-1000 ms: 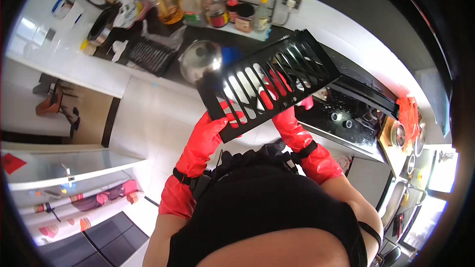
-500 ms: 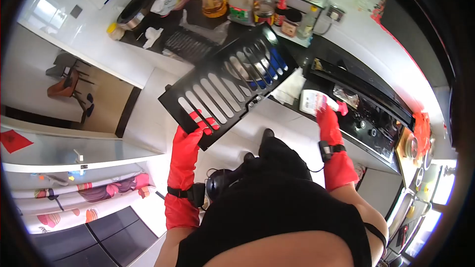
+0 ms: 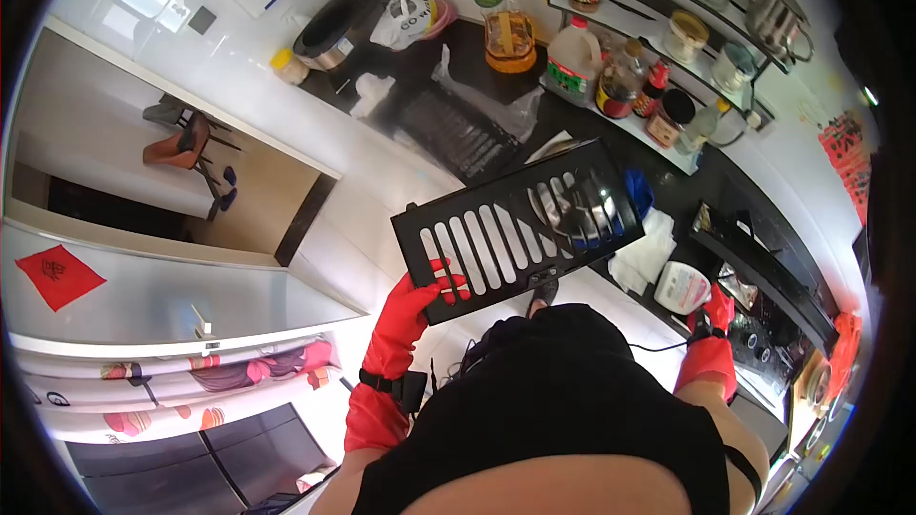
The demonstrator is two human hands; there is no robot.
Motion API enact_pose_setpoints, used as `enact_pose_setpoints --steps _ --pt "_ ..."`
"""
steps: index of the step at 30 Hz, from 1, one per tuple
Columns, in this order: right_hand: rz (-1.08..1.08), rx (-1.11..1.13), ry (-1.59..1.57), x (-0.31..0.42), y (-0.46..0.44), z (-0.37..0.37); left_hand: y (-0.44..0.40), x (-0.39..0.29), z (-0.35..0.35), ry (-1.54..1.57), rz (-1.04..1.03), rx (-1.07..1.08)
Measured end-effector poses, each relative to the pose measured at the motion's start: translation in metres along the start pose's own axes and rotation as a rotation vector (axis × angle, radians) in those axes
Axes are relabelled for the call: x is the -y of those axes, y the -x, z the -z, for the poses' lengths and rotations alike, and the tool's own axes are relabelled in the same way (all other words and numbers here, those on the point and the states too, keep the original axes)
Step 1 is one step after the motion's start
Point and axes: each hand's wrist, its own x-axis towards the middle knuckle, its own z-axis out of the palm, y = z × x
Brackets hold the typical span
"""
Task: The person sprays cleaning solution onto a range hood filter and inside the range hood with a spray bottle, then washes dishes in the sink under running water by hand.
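1. Left hand (image 3: pixel 417 302), red-gloved, has a firm grip on the slotted black panel (image 3: pixel 491 195) by one corner, up in the air at the counter's (image 3: pixel 563 121) edge!
2. Right hand (image 3: pixel 717 311) is at the spray bottle (image 3: pixel 680 288); can't tell whether it's closed around it.
3. Along the dark counter: oil jug (image 3: pixel 509 43), open rice cooker (image 3: pixel 329 50).
4. And through the doorway (image 3: pixel 307 221), a brown chair (image 3: pixel 176 149), slippers (image 3: pixel 228 189) nearby!

A jug of amber liquid (image 3: pixel 509 46) stands on a dark counter (image 3: pixel 463 40) at twelve o'clock; an open-lidded cooker (image 3: pixel 329 50) at eleven; a steel kettle (image 3: pixel 776 14) at two; a brown chair (image 3: pixel 178 145) near ten; a red diamond-shaped sheet (image 3: pixel 59 277) at nine.
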Motion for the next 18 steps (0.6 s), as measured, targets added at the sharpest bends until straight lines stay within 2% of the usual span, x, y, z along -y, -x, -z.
enact_pose_setpoints --steps 1,3,5,6,7,9,10,11,12,14,18 --pt "0.048 -0.003 0.440 0.023 0.002 -0.005 -0.008 -0.005 0.007 -0.001 0.009 -0.021" --pt "0.090 0.003 0.949 0.026 -0.004 -0.010 -0.021 -0.011 0.025 0.048 -0.035 0.007" --pt "0.075 0.006 1.071 -0.036 -0.027 -0.001 -0.035 -0.017 0.048 0.018 -0.069 -0.005" --pt "-0.133 -0.022 0.492 -0.091 -0.049 0.011 -0.041 -0.023 0.056 0.029 -0.066 -0.039" --pt "-0.297 -0.161 -0.084 -0.143 -0.070 0.021 -0.048 -0.029 0.066 0.017 -0.078 -0.055" --pt "-0.609 -0.381 -0.366 -0.140 -0.069 0.018 -0.065 -0.041 0.096 0.029 -0.092 -0.060" --pt "-0.437 -0.437 -0.213 -0.128 -0.064 0.012 -0.076 -0.047 0.111 0.031 -0.095 -0.050" --pt "-0.098 -0.468 0.116 -0.114 -0.060 0.014 -0.088 -0.055 0.127 0.016 -0.097 -0.043" --pt "0.059 -0.315 0.554 -0.081 -0.041 0.024 -0.100 -0.065 0.140 0.005 -0.089 -0.041" --pt "-0.226 -0.175 1.164 -0.123 -0.052 0.055 -0.125 -0.089 0.164 -0.025 -0.077 -0.024" --pt "-0.023 -0.746 0.276 -0.078 -0.007 0.027 -0.180 -0.140 0.197 -0.090 -0.059 0.018"
